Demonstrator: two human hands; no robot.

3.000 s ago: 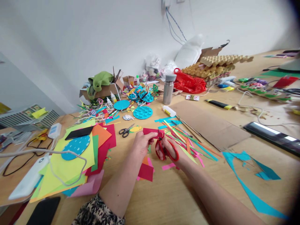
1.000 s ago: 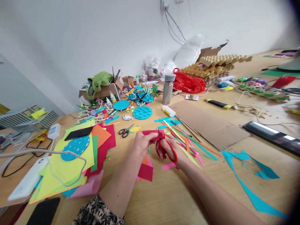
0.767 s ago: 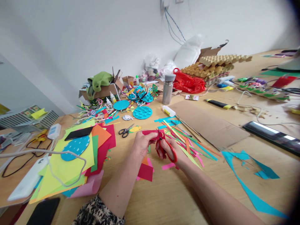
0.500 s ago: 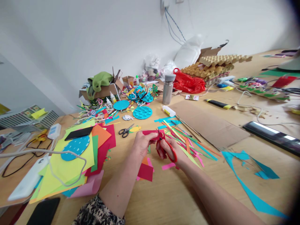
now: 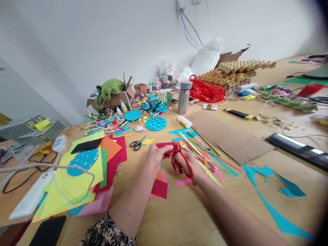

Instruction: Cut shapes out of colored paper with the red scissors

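Observation:
My left hand (image 5: 156, 155) pinches a small piece of red paper (image 5: 164, 145) above the middle of the table. Red-handled scissors (image 5: 189, 167) are in my right hand (image 5: 185, 163), with its fingers through the loops. Their blades meet the right end of the red paper, close to my left fingertips. Below my hands lie a red paper rectangle (image 5: 159, 189) and a pink scrap (image 5: 183, 182). Many coloured paper strips (image 5: 205, 153) spread just right of my right hand. A second pair of scissors, with dark handles (image 5: 136, 145), rests left of my hands.
Stacked coloured paper (image 5: 77, 189) with a dark phone (image 5: 86, 146) fills the left side. Beyond my hands are blue paper discs (image 5: 155, 123), a glue bottle (image 5: 185, 121) and a metal flask (image 5: 183, 99). A cardboard sheet (image 5: 230, 136) and blue offcuts (image 5: 274, 208) lie to the right.
Almost nothing differs. Both hands keep the same place, with the scissors still at the red paper; the whole view has shifted very slightly.

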